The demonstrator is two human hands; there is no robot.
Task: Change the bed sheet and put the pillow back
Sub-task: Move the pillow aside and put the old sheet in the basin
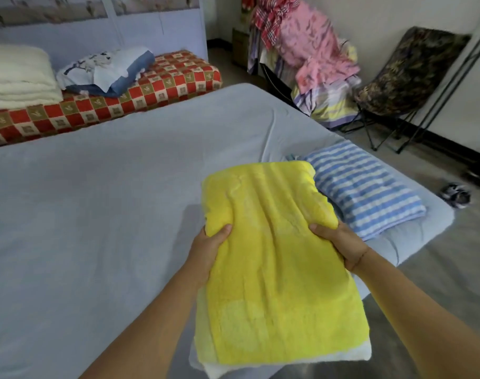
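Both hands on yellow pillow (pixel 277 258), above grey bed sheet (pixel 96 201).
Left hand (pixel 206 247) and right hand (pixel 340 242) grip its sides, fingers curled under; striped pillow (pixel 370 192) lies just beside.

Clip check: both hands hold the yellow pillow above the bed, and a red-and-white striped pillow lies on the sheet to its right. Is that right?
No. The striped pillow is blue and white, not red and white, as the head view shows. The left hand and right hand do hold the yellow pillow above the bed.
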